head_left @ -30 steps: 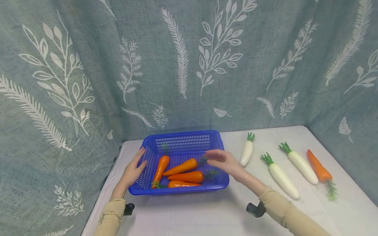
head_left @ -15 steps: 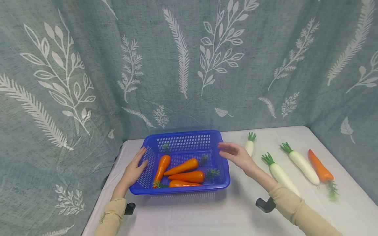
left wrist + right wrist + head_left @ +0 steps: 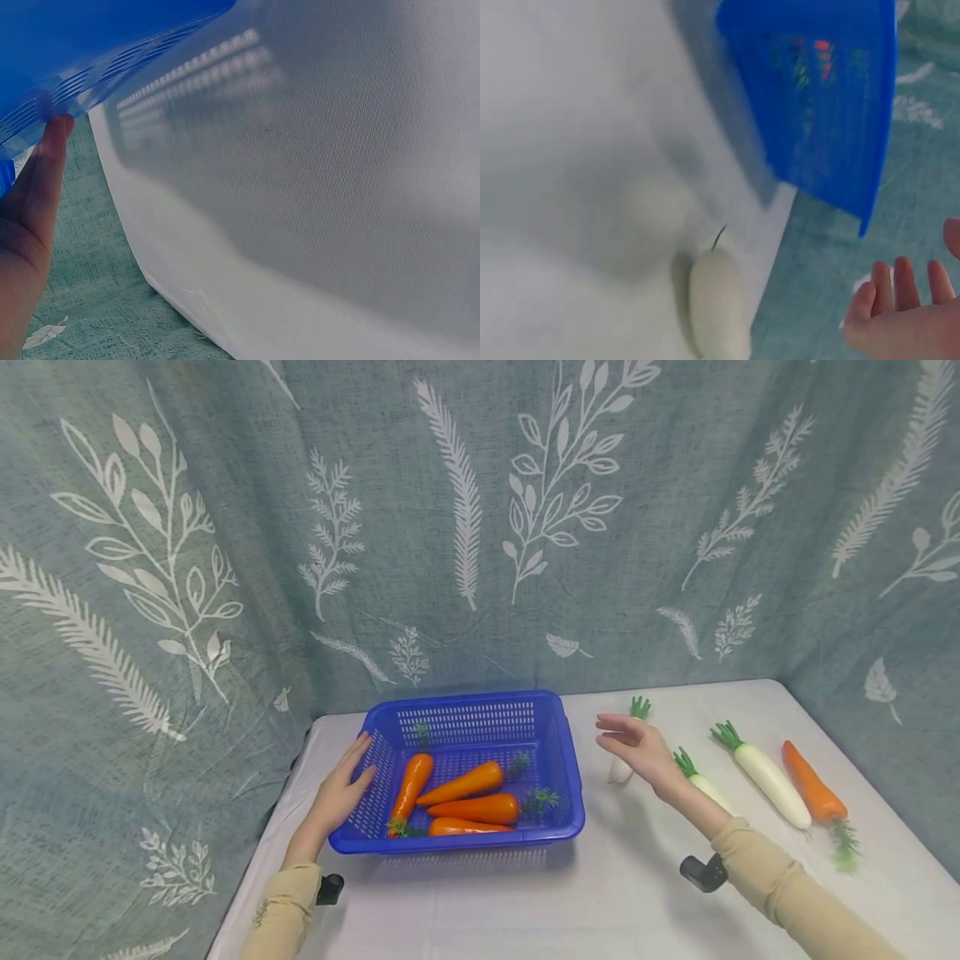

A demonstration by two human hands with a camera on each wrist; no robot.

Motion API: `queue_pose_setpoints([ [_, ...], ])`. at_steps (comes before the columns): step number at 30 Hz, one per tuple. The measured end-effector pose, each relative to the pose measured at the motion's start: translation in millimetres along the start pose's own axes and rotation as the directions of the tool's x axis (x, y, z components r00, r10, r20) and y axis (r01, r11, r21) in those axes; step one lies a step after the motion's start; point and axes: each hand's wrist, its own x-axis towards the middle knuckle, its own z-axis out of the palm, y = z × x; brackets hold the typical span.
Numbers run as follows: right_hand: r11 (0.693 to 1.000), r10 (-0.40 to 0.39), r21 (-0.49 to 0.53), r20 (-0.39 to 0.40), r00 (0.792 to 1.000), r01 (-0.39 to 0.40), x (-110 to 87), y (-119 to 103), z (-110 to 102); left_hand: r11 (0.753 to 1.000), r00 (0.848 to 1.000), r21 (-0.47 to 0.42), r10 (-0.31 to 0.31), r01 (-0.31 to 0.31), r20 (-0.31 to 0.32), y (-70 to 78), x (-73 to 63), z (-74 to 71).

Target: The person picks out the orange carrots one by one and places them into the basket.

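Note:
A blue plastic basket (image 3: 480, 842) stands on the table, holding several orange carrots (image 3: 474, 810) with green tops. My left hand (image 3: 335, 797) lies along its left side with fingers extended; in the left wrist view a fingertip (image 3: 60, 124) meets the slotted wall. To the right of the basket, my right hand (image 3: 637, 752) is in the air with nothing in it, its fingers loosely bent. It partly covers a white radish (image 3: 621, 772) in the head view. The right wrist view shows that radish's pale root (image 3: 718, 307) below the basket's end wall (image 3: 817, 112).
Farther right lie two more white radishes, the nearer one (image 3: 711, 793) partly behind the right forearm and the other (image 3: 772, 785) in full view. A single carrot (image 3: 813, 785) lies at the far right. A patterned green curtain (image 3: 480, 527) hangs behind the white-covered table (image 3: 510, 910).
My right hand has moved out from over the basket to the right, toward the nearest white radish. The left hand stays at the basket's left side.

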Motion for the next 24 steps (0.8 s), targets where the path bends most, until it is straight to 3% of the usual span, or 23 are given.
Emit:
queue_pose_setpoints([
  [17, 0.98, 0.088, -0.174, -0.072, 0.994, -0.099, -15.7, 25, -59, 1.0, 1.0, -0.019, 0.006, -0.006, -0.001, -1.6, 0.2, 0.8],
  [22, 0.972, 0.092, -0.205, -0.134, 0.987, -0.118, -18.0, 38, -76, 1.0, 1.0, -0.008, 0.008, -0.008, 0.0, -2.3, 0.3, 0.0],
  [24, 0.961, 0.112, -0.227, -0.201, 0.973, -0.157, -17.8, 44, -80, 1.0, 1.0, -0.008, 0.007, -0.007, 0.001, -2.5, 0.3, -0.3],
])
